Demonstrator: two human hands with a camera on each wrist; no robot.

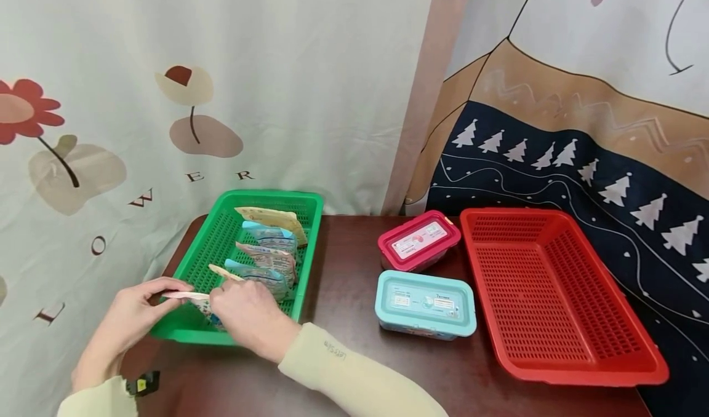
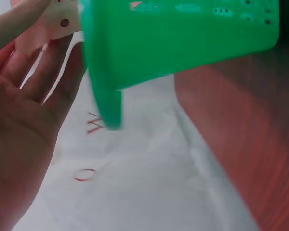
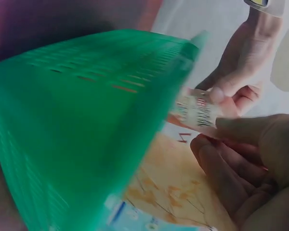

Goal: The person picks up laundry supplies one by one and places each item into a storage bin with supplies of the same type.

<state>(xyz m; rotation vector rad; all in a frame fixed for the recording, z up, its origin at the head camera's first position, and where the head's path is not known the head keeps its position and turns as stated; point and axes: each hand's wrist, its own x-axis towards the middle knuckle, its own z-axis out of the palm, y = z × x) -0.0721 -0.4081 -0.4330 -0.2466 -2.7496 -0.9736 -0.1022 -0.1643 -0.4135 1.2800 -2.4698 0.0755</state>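
Over the near left corner of the green basket (image 1: 311,251), both hands hold a flat packet with a pale pink top edge (image 1: 185,295). My left hand (image 1: 130,312) pinches its left end between thumb and fingers; my right hand (image 1: 252,315) grips its right end. In the right wrist view, dark print shows on the packet (image 3: 197,111) between the two hands. Several more packets stand in a row along the basket's right side, among them a yellow one (image 1: 277,219) at the back and a blue one (image 1: 271,237). The held packet's lower part is partly hidden.
Right of the green basket, a dark red lidded box (image 1: 419,242) and a light blue lidded box (image 1: 425,304) stand on the brown table (image 1: 346,269). A red basket (image 1: 554,294) lies at the right. A printed curtain (image 1: 310,97) hangs behind.
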